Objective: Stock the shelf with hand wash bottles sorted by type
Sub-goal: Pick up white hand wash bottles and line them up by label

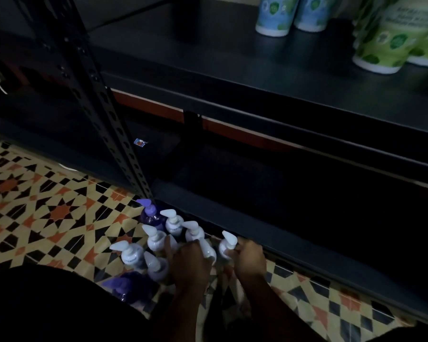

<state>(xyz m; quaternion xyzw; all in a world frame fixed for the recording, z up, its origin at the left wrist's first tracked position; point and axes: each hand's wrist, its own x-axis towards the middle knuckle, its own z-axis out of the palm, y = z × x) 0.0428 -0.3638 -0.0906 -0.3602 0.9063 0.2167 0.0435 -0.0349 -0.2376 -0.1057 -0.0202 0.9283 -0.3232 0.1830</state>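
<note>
The left hand (188,264) has its fingers curled down among a cluster of pump bottles (156,239) standing on the patterned floor (47,213), and appears to close round the neck of one white-pump bottle (208,251); the blur makes the exact grip hard to tell. The right hand (248,259) grips the neck of another white-pump bottle (227,244), fingers wrapped just below the pump head.

All the bottles stand upright, long axis vertical, close together beside the foot of the black shelf post (104,114). Most white spouts point up and to the left. One purple bottle (151,214) stands at the far end by the post; a second purple bottle (124,286) sits nearest the person, its spout pointing left.

Dark print shows on some white bottles but is too blurred to read.

On the black shelf (257,77) above, two blue-labelled bottles (274,18) stand upright beside green-labelled bottles (388,43); their label writing cannot be made out.
</note>
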